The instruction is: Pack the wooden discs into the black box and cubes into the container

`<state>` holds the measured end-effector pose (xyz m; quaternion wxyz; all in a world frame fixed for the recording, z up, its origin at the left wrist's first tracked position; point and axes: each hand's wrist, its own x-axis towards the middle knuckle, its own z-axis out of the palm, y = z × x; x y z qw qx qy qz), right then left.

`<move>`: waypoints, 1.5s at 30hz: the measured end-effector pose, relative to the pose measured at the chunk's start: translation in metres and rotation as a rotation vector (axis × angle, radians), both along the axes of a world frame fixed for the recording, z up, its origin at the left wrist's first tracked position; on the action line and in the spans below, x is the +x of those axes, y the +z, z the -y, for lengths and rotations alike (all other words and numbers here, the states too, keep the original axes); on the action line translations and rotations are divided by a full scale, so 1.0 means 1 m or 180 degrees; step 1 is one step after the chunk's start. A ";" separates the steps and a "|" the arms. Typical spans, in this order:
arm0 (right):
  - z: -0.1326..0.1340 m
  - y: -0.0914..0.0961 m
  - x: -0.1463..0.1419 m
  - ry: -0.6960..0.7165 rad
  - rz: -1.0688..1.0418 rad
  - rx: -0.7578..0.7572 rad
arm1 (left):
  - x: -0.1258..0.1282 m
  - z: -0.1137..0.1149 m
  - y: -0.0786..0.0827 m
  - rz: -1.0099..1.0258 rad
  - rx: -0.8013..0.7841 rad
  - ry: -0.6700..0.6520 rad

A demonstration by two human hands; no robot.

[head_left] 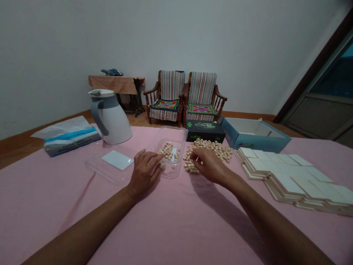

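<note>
A clear plastic container [180,137] stands on the pink tablecloth [176,221] and holds several small round wooden beads [167,150]. My left hand [145,172] rests against its near left side, fingers stretched toward the beads inside. To the right lies a loose pile of the same beads [213,148]. My right hand [209,165] sits at the pile's near edge, fingertips pinched together at the beads; whether one is held is too small to tell.
The container's clear lid [110,165] lies to the left. A white jug [109,116], a tissue pack [70,139], a black box [205,130] and an open blue box [255,134] stand behind. Stacks of pale wooden tiles [295,176] fill the right.
</note>
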<state>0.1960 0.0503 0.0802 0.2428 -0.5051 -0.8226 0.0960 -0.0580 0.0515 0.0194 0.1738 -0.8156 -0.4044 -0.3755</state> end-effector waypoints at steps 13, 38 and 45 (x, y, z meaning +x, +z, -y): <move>0.008 -0.034 -0.017 -0.0164 0.1237 -0.0315 | 0.000 0.000 0.000 -0.0013 -0.0016 0.0021; 0.002 -0.043 -0.020 0.0251 0.0690 0.0041 | 0.000 0.002 0.001 -0.0005 -0.0053 0.0042; 0.004 -0.041 -0.023 0.0026 0.0913 0.0017 | 0.000 0.001 0.000 -0.0006 -0.0056 0.0025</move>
